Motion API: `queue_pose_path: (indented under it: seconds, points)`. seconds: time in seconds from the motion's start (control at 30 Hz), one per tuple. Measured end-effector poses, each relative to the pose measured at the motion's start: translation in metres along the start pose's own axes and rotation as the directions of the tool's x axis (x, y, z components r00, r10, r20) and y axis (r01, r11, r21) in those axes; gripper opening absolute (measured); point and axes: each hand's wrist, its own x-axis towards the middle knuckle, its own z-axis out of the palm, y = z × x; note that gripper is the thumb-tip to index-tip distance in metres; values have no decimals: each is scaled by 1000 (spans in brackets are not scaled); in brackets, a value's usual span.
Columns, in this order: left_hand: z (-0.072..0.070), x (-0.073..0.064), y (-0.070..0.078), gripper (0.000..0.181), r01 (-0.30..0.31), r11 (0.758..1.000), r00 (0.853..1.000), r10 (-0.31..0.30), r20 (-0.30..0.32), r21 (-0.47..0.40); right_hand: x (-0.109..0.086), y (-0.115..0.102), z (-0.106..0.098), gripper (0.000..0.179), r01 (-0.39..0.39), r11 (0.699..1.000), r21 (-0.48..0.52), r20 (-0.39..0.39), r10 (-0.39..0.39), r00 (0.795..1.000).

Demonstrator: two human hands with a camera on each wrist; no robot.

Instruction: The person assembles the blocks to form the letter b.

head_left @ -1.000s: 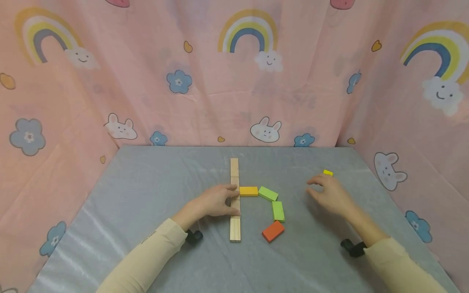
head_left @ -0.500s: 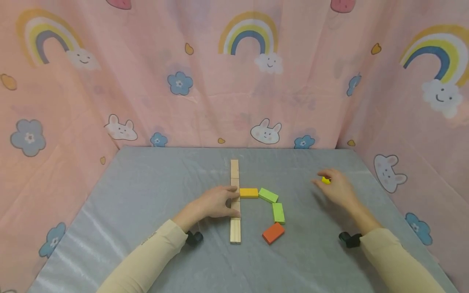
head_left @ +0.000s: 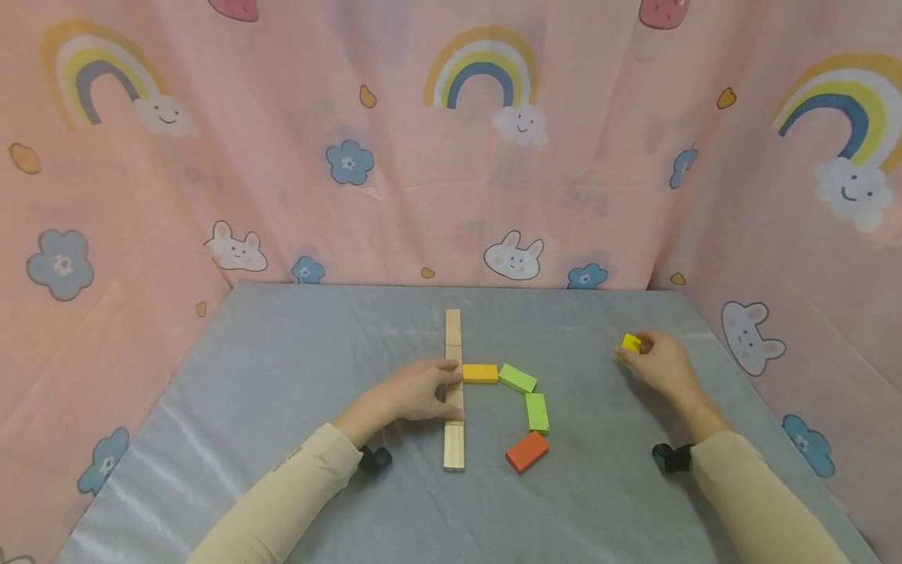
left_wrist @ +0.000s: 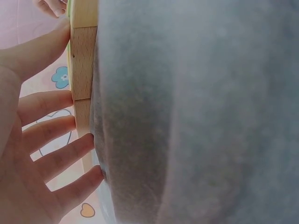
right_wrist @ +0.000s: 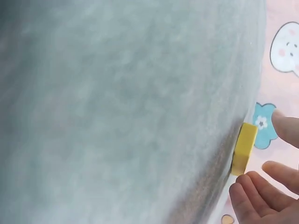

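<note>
My left hand (head_left: 416,389) lies across the row of plain wooden blocks (head_left: 454,448), covering part of its middle. In the left wrist view its thumb and spread fingers reach the side of the wooden blocks (left_wrist: 83,63). My right hand (head_left: 665,363) is at a yellow block (head_left: 630,342) on the right side of the table. In the right wrist view, some fingertips are right at one end of the yellow block (right_wrist: 244,148), while the thumb (right_wrist: 286,127) stands apart from it. An orange-yellow block (head_left: 481,374) meets the row's right side.
Two green blocks (head_left: 537,413) and a red-orange block (head_left: 527,452) continue from the orange-yellow one in a curve to the right. A grey cloth covers the table (head_left: 317,337). Pink patterned curtains (head_left: 395,196) hang at the back and both sides.
My right hand has come slightly right and down around the yellow block, which now sits turned and shows more of its face. The left hand and other blocks stay in place.
</note>
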Motion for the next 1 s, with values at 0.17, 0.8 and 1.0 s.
queue_pose_path:
  seconds: [0.17, 0.8, 1.0]
  points:
    - [1, 0, 0, 73, 6, 1000, 1000, -6, 2, -3, 4, 2, 1, 66, -61, 998, 5, 13, 61, 998]
    - [2, 0, -2, 72, -1, 1000, 1000, 1, -5, -9, 10, 1, 6, 56, -71, 996, 52, 126, 64, 990]
    - [2, 0, -1, 72, 2, 1000, 1000, -2, -4, -8, 9, -12, 8, 51, -46, 995, 93, 170, 29, 985]
